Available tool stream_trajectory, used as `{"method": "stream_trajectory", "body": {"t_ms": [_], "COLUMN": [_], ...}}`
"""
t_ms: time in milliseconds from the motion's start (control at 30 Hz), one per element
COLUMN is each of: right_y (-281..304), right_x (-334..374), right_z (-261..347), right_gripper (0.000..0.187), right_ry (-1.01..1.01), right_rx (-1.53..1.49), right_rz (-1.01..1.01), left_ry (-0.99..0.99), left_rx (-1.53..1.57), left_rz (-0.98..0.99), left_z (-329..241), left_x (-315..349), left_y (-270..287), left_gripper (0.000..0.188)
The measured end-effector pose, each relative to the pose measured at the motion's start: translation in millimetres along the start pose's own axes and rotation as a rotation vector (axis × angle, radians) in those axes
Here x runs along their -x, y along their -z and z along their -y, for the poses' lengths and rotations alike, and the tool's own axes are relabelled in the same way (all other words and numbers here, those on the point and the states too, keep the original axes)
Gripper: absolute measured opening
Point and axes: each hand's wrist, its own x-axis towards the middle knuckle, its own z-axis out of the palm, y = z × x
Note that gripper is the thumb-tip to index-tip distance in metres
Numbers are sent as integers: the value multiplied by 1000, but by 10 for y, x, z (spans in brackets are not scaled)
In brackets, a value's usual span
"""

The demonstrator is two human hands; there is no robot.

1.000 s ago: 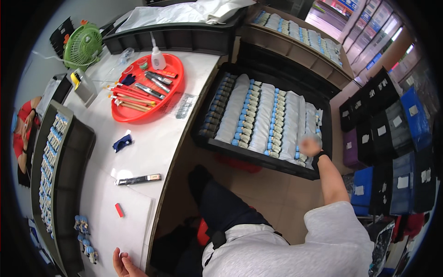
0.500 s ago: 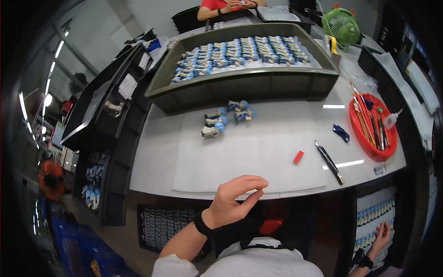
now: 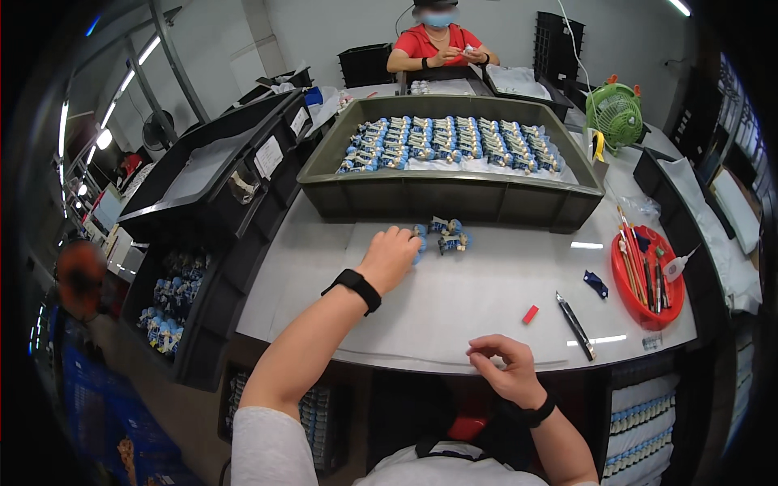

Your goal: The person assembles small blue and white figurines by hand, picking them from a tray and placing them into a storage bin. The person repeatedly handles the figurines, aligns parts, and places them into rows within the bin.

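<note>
From the head view, twelve o'clock pointing straight away from the worker, I see the left hand (image 3: pixel 389 257) low over the white worktop (image 3: pixel 454 300). Its fingers are bent down at the blue-topped figurine (image 3: pixel 421 243) and partly hide it; I can't tell whether they grip it. Just beside that, at two o'clock from this hand, two loose figurines (image 3: pixel 449 233) lie close together. At one o'clock stands the grey-green crate (image 3: pixel 454 197), with more lying inside in rows.

Between four and five o'clock from the left hand is the right hand (image 3: pixel 504 363), near the table's front edge, fingers curled toward the thumb with a narrow gap. From there, a small red block (image 3: pixel 530 314) lies at one o'clock and a black-handled cutter (image 3: pixel 575 326) at two, with the red tray (image 3: pixel 677 296) of brushes farther along that way.
</note>
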Motion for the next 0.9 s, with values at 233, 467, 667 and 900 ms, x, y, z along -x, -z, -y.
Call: {"method": "stream_trajectory", "body": {"t_ms": [233,467,667,900], "right_y": [-116,-37,-35,-70], "right_x": [-184,-126,-110,-120], "right_z": [-172,-278,-304,-350], "right_gripper": [35,29,28,50], "right_ry": [-4,-125,-151,35], "right_rx": [-211,-196,-214,-32], "right_rz": [-189,-45,-110,-255], "left_ry": [402,690,673,505], "left_rx": [1554,2048,1977,1903], "left_rz": [83,-80,-198,-286], "left_z": [-696,-1146,-1223,-1246], "left_x": [342,558,628,688], "left_y": [354,16,-225,-311], "left_gripper": [31,33,36,34]}}
